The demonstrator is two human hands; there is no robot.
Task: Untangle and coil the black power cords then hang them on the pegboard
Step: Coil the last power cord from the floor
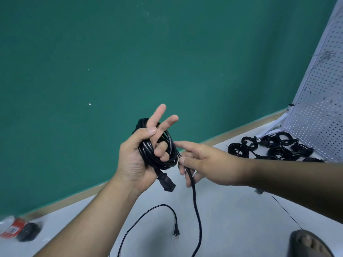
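Observation:
My left hand holds a coiled black power cord with its loops over the palm, two fingers stretched upward and the black connector hanging below the hand. My right hand pinches the free length of the same cord right beside the coil. That length hangs down and out of the bottom of the frame. A loose cord end with a pronged plug lies on the floor. The white pegboard leans at the right; no cord is seen hanging on it.
Several coiled black cords lie on the floor at the foot of the pegboard's white stand. A green wall fills the background. A red-labelled bottle and a dark object lie at the lower left. A sandalled foot shows at the bottom right.

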